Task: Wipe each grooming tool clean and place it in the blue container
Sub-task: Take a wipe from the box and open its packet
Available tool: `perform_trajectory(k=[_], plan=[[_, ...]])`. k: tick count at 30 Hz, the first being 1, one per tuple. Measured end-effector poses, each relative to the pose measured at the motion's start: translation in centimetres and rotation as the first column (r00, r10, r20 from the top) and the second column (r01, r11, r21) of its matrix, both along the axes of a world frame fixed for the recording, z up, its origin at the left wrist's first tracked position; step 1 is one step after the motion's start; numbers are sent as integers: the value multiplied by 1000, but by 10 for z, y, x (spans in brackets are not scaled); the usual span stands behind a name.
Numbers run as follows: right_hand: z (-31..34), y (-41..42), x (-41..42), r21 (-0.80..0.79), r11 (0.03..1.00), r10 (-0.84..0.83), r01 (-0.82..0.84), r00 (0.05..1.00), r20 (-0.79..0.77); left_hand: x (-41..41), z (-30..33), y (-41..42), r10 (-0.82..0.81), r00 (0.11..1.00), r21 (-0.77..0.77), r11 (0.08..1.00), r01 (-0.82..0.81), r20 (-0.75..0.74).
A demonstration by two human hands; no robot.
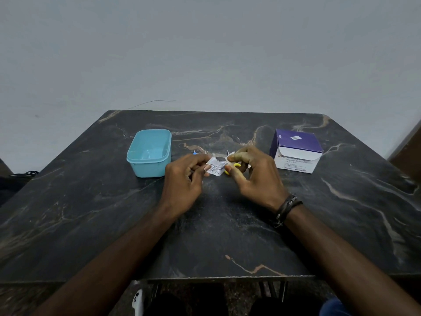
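Note:
Over the middle of the dark marble table (pixel 205 236), both hands pinch a small white alcohol swab packet (pixel 216 168). My left hand (pixel 185 177) holds its left edge; my right hand (pixel 255 172) holds its right edge between thumb and forefinger. Yellow-handled scissors (pixel 236 165) lie under my right hand, mostly hidden, with a bit of blade showing behind the fingers. A small blue-tipped tool (pixel 195 153) peeks out behind my left hand. The blue container (pixel 149 152) stands empty to the left of the hands.
A purple and white box of alcohol swabs (pixel 296 151) stands open at the right back of the table. The table backs onto a plain grey wall. A white object (pixel 137 301) lies on the floor below the front edge.

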State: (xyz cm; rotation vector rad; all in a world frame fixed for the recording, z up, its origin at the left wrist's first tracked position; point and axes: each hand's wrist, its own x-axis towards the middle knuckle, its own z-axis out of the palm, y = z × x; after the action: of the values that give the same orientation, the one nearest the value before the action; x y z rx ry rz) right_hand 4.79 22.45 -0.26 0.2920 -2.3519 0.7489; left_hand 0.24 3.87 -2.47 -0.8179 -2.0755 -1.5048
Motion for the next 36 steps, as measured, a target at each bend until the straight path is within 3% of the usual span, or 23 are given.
perform_trajectory(k=[6,11,15,19,25,30,36], plan=[[1,-4,1,43,998,48,-50,998,31,3,1,0,-21,999,2,1000,21,31],[22,12,-16,196,979,-67,48,993,93,2,5,-4,104,992,-31,994,-107,-70],[44,34,-54,449,874,-258,187,961,102,2,8,-7,181,974,-90,977,-194,-137],[57,52,-94,648,707,-456,285,883,109,-1,7,-7,205,968,-133,965,-225,-147],[59,55,-117,877,446,-582,181,803,131,-8,3,-8,242,962,-188,946,-263,-126],[54,53,-124,923,372,-598,95,785,161,-9,2,-6,246,962,-214,940,-267,-119],[54,55,-121,919,391,-603,52,769,213,-8,3,-6,257,960,-236,931,-277,-111]])
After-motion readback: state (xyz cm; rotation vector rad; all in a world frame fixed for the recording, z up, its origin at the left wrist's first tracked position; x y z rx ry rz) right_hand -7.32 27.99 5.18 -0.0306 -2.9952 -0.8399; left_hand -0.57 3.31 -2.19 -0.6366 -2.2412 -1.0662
